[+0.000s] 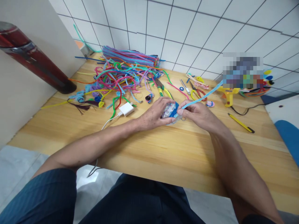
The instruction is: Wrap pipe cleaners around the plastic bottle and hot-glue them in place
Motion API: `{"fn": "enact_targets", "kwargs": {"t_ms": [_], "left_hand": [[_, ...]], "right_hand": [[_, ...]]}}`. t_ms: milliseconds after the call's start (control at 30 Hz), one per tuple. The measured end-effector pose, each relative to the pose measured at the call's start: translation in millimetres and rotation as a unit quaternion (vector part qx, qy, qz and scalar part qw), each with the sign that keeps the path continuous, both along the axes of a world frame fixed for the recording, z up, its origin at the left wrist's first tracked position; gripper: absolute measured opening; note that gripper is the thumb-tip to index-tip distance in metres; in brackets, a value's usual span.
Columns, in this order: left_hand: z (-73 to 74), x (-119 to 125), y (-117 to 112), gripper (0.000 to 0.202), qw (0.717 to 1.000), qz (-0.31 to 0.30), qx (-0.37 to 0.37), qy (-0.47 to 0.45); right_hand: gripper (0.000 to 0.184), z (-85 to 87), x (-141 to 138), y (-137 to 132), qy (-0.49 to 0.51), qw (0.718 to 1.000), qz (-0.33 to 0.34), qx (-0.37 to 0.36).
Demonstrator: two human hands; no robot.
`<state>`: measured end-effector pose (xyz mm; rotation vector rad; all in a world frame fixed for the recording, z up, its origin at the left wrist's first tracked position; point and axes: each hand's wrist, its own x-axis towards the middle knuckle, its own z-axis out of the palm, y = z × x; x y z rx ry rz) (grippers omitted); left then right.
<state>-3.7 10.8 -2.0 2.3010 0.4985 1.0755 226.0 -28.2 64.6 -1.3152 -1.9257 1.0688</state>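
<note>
My left hand (158,113) is closed around a small rounded piece (170,111), whitish and speckled with a blue band, which lies just over the table. A light blue pipe cleaner (202,96) is pinched between the thumb and fingers of my right hand (197,113), close against the right side of that piece. The pipe cleaner's free end rises up and to the right. Just below the right fingertips a small metal ring (183,118) shows. What the rounded piece is, I cannot make out, since the left fingers cover part of it.
A tangle of coloured pipe cleaners (121,77) spreads at the back left, before a bundle (130,56). Green-yellow pliers (161,87) and scissors (196,93) lie beyond my hands. A white charger (126,109), glue gun (229,96), yellow cutter (241,123) and red flask (35,59) surround them.
</note>
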Motion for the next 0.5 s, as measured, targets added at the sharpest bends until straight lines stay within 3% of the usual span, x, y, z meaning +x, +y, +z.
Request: {"fn": "enact_targets", "kwargs": {"t_ms": [333,500], "left_hand": [[-2.9,2.2,-5.6,0.056,1.0,0.005,0.015,-0.014],[-7.4,2.7,-6.3,0.065,0.999,0.039,0.024,-0.016]], "right_hand": [[0.036,-9.1,-4.9,2.8,0.108,0.989,-0.087,-0.06],[0.035,-12.1,-7.1,4.1,0.137,0.984,-0.105,-0.033]]}}
